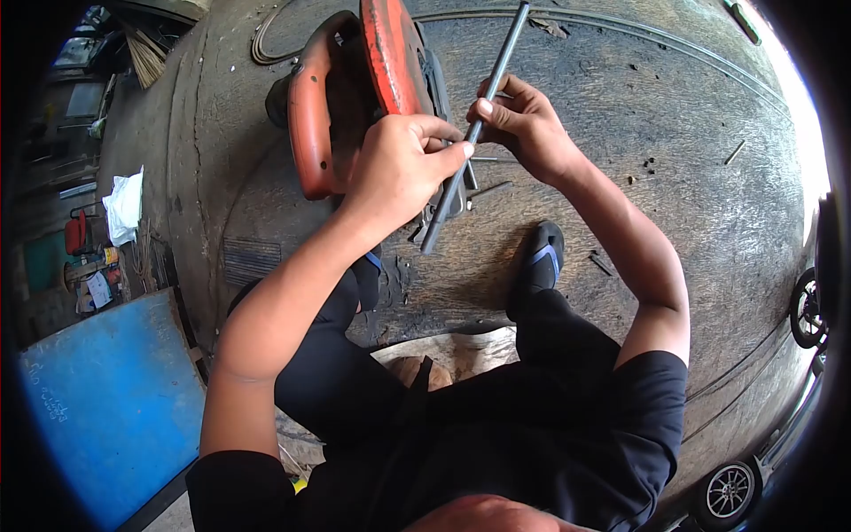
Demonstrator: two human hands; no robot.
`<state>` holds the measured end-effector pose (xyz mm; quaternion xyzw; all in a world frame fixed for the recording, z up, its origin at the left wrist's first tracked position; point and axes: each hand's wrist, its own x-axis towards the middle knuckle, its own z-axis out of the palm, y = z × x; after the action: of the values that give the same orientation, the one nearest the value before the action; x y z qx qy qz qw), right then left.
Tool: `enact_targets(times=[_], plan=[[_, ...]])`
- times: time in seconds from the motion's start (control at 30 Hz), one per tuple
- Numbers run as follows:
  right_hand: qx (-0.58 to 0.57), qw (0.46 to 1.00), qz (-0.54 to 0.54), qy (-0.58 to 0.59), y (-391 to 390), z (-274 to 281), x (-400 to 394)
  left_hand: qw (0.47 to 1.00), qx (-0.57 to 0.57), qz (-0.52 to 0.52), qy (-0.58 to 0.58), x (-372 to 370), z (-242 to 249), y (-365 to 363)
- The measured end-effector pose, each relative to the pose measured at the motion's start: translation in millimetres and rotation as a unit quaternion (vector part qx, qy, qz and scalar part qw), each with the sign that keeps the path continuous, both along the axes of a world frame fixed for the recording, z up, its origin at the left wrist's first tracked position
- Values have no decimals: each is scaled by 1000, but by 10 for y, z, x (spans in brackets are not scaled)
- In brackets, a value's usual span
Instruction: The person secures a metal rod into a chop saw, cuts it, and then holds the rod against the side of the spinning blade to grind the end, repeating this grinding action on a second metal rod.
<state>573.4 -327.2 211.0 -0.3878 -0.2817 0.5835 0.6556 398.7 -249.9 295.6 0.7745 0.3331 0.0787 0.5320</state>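
A grey metal rod (506, 55) slants across the view, its top end far out and its lower end near my feet. Thumb and fingers of my left hand (401, 164) pinch it near the middle. A little farther up, my right hand (526, 129) grips the same rod, thumb on top and fingers curled behind. Just beyond my left hand stands an orange cut-off saw (310, 133) with a loop handle and a red blade guard (390, 62). Its base is partly hidden behind my left hand and the rod.
Long thin rods (638, 40) lie across the floor at the back. Short metal offcuts (601, 263) are scattered about. A blue panel (115, 399) lies at the lower left, a white bag (124, 208) above it. Vehicle wheels (729, 492) show at the right edge.
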Motion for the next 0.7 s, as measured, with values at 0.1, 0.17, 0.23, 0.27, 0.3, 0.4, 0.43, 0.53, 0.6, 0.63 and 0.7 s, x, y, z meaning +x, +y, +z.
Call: enact_targets(times=[0.1,0.17,0.23,0.27,0.3,0.4,0.43,0.53,0.6,0.63,0.7], plan=[[5,999,11,40,1,-9,-30,1000,8,-20,21,3,-32,-13],[9,997,16,69,-3,14,-44,999,25,-20,33,13,-4,-35],[-11,996,30,82,-16,44,-58,998,42,-20,46,-4,10,-47],[-10,996,30,83,-17,37,-63,997,49,-24,50,-11,13,-44],[-5,995,37,89,-21,23,-62,997,57,-29,53,-16,17,-41],[-11,999,41,14,-56,-109,-58,973,224,-14,-44,-107,103,-7],[-25,997,38,-65,-79,-149,-57,948,304,-8,-91,-132,195,55],[-38,989,51,-133,-152,-368,-123,848,525,22,-69,-223,455,382],[-59,988,56,-128,-165,-683,-213,816,573,68,36,-301,452,520],[-69,986,55,-143,-163,-801,-255,828,547,94,80,-362,343,611],[-73,971,79,-212,-156,-1269,-298,914,392,90,53,-524,40,884]])
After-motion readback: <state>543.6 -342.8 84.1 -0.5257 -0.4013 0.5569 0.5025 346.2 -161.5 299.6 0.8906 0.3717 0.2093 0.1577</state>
